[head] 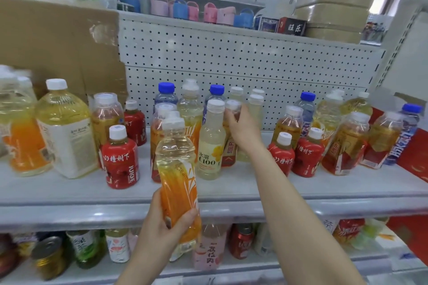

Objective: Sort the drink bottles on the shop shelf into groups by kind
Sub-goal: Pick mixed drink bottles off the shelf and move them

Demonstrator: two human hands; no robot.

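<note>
My left hand (166,220) grips the lower part of an orange-labelled pale yellow drink bottle (177,169), held upright in front of the shelf (254,194). My right hand (238,127) reaches into the middle of the shelf and holds a red-labelled tea bottle (230,146) near its neck, just right of a pale C100 bottle (209,143). Mixed bottles stand along the shelf: small red juice bottles (121,159), blue-capped water bottles (165,97), a large yellow bottle (66,132) at the left, and amber tea bottles (347,143) at the right.
A cardboard sheet (58,46) leans against the back at the left, and a pegboard panel (243,60) forms the back wall. The shelf above carries small coloured cups (180,9). The shelf below holds more bottles and cans (48,257).
</note>
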